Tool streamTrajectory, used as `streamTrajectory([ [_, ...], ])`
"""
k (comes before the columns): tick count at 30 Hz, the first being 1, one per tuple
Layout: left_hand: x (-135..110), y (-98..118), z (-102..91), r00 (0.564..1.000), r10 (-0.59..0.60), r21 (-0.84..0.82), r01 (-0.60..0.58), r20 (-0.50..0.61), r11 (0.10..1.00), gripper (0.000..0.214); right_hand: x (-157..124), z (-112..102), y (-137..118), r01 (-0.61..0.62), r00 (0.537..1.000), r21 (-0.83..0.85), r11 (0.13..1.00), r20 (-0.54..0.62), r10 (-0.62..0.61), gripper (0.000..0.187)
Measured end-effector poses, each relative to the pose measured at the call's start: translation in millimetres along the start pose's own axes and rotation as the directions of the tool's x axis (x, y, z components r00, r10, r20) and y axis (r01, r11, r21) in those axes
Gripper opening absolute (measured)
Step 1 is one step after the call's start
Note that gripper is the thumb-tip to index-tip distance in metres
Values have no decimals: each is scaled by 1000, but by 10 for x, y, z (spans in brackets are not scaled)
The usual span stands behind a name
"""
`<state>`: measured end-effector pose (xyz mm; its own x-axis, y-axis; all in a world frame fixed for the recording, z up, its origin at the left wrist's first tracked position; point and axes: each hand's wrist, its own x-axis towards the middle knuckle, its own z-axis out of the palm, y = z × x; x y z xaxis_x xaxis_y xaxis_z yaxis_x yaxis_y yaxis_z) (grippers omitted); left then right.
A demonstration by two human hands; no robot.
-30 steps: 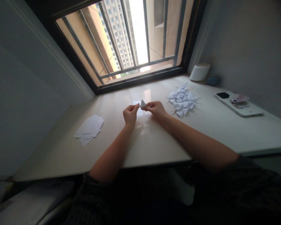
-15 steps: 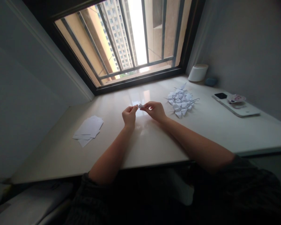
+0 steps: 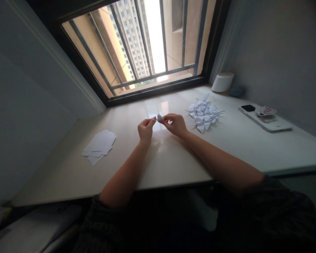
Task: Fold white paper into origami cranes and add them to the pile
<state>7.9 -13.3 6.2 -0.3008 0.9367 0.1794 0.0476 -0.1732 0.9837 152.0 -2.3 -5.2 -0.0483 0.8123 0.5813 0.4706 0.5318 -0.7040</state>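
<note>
Between my two hands, just above the white tabletop (image 3: 171,165), is a small folded white paper piece (image 3: 159,117). My left hand (image 3: 145,129) pinches its left end between thumb and forefinger. From the other side, the thumb and fingertips of my right hand (image 3: 176,124) are closed on the wider, pointed part. Fingers hide much of the piece, so its full shape does not show. Right of my right hand lies a heap of folded white paper cranes (image 3: 204,114) with thin pointed tips. A loose stack of white paper sheets (image 3: 100,143) rests to the left.
A phone (image 3: 271,119) with a round grip on its back lies at the right. Behind it stand a white cup-like object (image 3: 222,82) and a small dark blue object (image 3: 237,92) by the wall. The barred window (image 3: 158,84) borders the table's far edge.
The folded paper has tilted slightly between my fingertips, so more of its pointed part shows above my right fingers. Both hands stay in nearly the same place.
</note>
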Motion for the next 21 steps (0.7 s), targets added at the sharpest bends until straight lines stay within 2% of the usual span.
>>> streamTrajectory([
  [2, 46, -27, -21, 992, 104, -7, -104, 71, 995, 26, 16, 18, 20, -101, 995, 154, 983, 43, 95, 36],
  [4, 94, -56, -44, 970, 186, -40, -182, 154, 982, 27, 32, 37, 33, -202, 977, 318, 926, 126, 170, 42],
  [7, 133, -82, -68, 949, 221, -81, -207, 224, 975, 28, 46, 50, 31, -294, 953, 460, 838, 209, 220, 48],
  [13, 97, -60, -58, 956, 200, -83, -186, 214, 979, 22, 44, 33, -13, -362, 930, 501, 786, 251, 268, 50],
  [21, 100, -47, -51, 982, 138, -76, -129, 130, 989, 12, 36, 50, -18, -350, 935, 483, 803, 237, 265, 48],
])
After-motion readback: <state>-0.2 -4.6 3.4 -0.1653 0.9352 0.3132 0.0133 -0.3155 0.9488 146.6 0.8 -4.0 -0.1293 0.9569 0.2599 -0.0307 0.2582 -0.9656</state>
